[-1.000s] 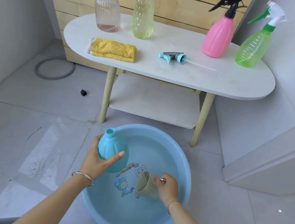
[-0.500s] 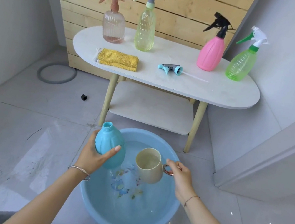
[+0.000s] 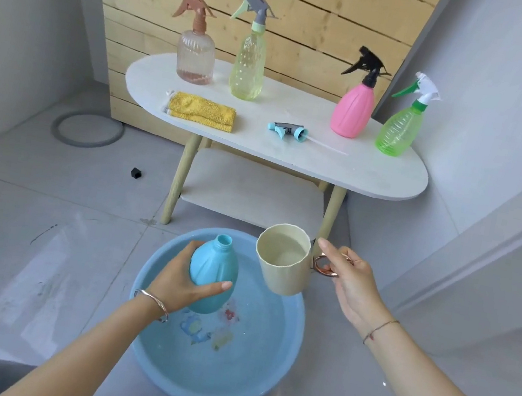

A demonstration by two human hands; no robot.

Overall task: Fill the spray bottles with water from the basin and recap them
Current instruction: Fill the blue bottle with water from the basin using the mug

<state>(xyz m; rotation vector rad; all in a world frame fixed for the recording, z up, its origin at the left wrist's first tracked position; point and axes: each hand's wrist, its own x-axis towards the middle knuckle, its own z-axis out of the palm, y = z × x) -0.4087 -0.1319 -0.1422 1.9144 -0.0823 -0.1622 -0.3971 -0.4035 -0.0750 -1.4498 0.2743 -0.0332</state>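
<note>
The left hand (image 3: 179, 282) has its grip clenched around the belly of the bottle (image 3: 214, 269), thumb across the front and fingers behind. The bottle is uncapped, its neck (image 3: 223, 242) open and leaning a little away from the person. It hangs above the near-left part of the basin (image 3: 255, 387), clear of the surface. The right hand (image 3: 347, 281) grasps the cup (image 3: 282, 270) by its ring handle (image 3: 324, 268), thumb laid out along the top. The cup is lifted just beside the neck on its right and a little higher. It seems to carry water (image 3: 283, 251), though how much is hard to read.

The step in hand looks like the pour, and the neck is narrow against the cup's wide rim. It would go best with the bottle brought upright and held steady, one facet corner of the rim set close over the opening, and the cup tipped slowly so the stream stays thin. Keeping both over the basin lets any spill fall back in rather than on the tiled floor. A wet bottle may turn slippery, so the left grip should stay firm.

Farther out, the spray head (image 3: 288, 130) lies on the table (image 3: 377, 177), dip tube pointing right, waiting for recapping. Four capped bottles (image 3: 353, 109) stand behind it.
</note>
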